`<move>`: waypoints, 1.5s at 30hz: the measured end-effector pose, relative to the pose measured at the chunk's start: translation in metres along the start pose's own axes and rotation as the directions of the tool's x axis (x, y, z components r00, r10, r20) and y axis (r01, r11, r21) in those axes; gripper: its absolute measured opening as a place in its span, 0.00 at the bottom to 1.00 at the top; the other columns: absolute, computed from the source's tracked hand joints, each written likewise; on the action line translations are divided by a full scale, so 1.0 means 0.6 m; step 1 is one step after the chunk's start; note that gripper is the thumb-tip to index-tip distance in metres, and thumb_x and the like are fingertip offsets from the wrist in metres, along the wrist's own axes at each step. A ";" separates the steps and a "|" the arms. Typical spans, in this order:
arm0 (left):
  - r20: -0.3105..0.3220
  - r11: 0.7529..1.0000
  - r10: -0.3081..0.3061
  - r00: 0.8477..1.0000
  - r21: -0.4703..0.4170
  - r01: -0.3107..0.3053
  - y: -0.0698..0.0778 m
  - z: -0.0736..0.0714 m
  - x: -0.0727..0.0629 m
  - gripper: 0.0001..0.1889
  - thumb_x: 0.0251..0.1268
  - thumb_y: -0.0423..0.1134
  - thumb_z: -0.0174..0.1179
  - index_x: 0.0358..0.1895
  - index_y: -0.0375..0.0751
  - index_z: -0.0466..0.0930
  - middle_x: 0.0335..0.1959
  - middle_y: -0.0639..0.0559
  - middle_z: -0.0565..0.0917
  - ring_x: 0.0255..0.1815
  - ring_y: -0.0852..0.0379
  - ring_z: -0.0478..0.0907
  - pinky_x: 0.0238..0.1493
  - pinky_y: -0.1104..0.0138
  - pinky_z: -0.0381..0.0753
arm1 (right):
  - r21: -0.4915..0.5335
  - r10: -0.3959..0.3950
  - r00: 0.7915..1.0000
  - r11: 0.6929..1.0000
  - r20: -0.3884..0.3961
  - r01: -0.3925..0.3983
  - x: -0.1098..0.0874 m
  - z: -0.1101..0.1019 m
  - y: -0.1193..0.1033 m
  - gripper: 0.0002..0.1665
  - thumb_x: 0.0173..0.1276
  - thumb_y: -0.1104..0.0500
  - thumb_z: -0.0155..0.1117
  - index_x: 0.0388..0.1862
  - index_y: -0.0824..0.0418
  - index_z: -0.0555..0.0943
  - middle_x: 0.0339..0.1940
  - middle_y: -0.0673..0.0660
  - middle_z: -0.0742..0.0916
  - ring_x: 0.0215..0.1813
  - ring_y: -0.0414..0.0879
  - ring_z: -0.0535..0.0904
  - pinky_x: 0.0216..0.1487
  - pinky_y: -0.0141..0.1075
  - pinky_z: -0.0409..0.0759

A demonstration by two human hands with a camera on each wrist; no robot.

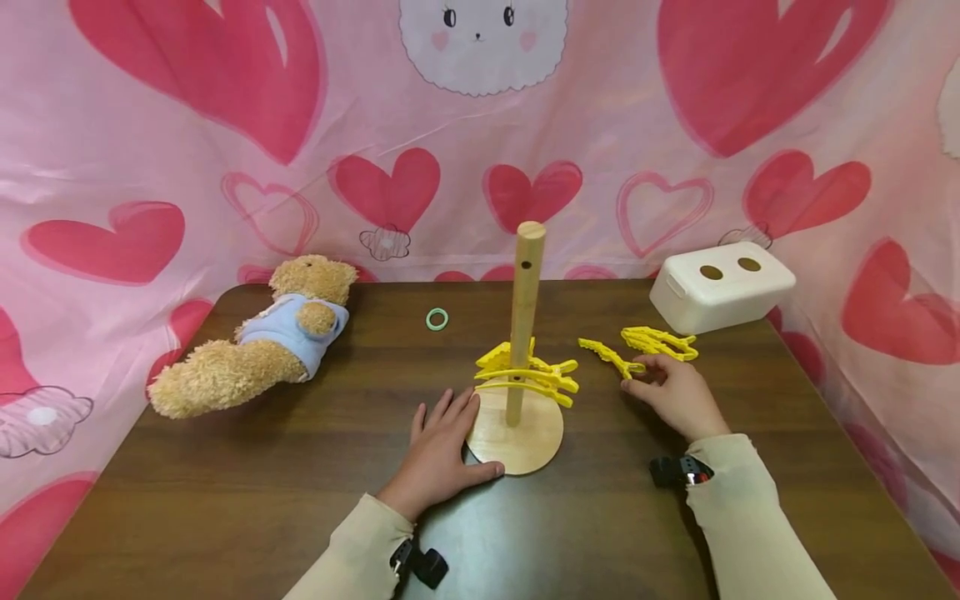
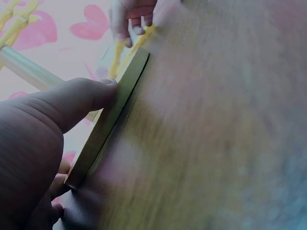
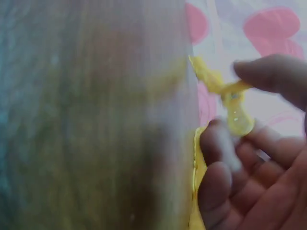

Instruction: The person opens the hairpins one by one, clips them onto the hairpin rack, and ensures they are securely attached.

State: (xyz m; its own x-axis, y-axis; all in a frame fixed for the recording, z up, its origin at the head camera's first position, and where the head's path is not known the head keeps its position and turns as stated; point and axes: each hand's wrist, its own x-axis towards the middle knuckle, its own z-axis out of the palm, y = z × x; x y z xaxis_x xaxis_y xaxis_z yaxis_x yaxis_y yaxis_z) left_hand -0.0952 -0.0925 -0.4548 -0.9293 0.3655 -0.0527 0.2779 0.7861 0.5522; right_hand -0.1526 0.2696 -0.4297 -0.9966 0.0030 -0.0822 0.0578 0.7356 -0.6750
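My right hand (image 1: 681, 398) pinches one end of a yellow alligator hair clip (image 1: 609, 357) between thumb and fingers, just over the table. More yellow clips (image 1: 652, 340) lie behind that hand. A wooden stand (image 1: 525, 317) with a round base is upright at the middle. Several yellow clips (image 1: 551, 379) are around its lower pole. On the left side of the base, my left hand (image 1: 442, 458) holds the rim between thumb and forefinger. The thumb (image 2: 93, 93) presses the base edge (image 2: 110, 120) in the left wrist view, and its other fingers are partly hidden there.
A teddy bear (image 1: 285, 333) in a blue top lies at the left of the brown table (image 1: 247, 508). A small green ring (image 1: 437, 319) is behind the stand. At the back right sits a white box (image 1: 727, 287) with two holes. Pink heart-patterned cloth (image 1: 510, 125) hangs behind.
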 end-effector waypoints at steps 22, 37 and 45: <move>-0.014 1.000 0.008 1.000 0.013 -0.008 -0.003 -0.001 -0.001 0.55 0.53 0.68 0.68 0.79 0.43 0.57 0.80 0.48 0.58 0.82 0.42 0.44 0.72 0.36 0.33 | 0.179 -0.209 0.905 0.940 -0.371 0.291 -0.041 -0.020 -0.060 0.15 0.65 0.63 0.71 0.51 0.64 0.88 0.34 0.54 0.86 0.35 0.42 0.76 0.36 0.23 0.76; -0.011 1.000 0.018 1.000 0.008 -0.018 0.000 0.001 0.002 0.55 0.53 0.68 0.68 0.79 0.43 0.57 0.80 0.49 0.57 0.82 0.42 0.44 0.72 0.37 0.33 | 0.266 -0.287 0.858 0.867 -0.426 0.422 -0.079 -0.046 -0.102 0.14 0.63 0.71 0.70 0.48 0.68 0.87 0.34 0.43 0.87 0.35 0.41 0.78 0.38 0.24 0.80; -0.019 1.000 0.007 1.000 0.011 -0.006 -0.002 0.006 0.001 0.56 0.52 0.71 0.67 0.79 0.43 0.58 0.80 0.49 0.58 0.81 0.42 0.45 0.72 0.37 0.33 | 0.290 -0.326 0.851 0.838 -0.412 0.462 -0.090 -0.045 -0.113 0.14 0.62 0.73 0.69 0.48 0.69 0.87 0.36 0.45 0.87 0.36 0.42 0.78 0.39 0.25 0.80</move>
State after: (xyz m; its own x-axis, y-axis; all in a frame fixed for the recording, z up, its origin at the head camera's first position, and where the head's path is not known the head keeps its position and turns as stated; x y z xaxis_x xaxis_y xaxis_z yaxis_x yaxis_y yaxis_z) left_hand -0.0948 -0.0912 -0.4585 -0.9320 0.3609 -0.0329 0.2864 0.7891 0.5434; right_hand -0.1045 0.2379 -0.3595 -0.8906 0.0419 0.4528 -0.3952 0.4214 -0.8163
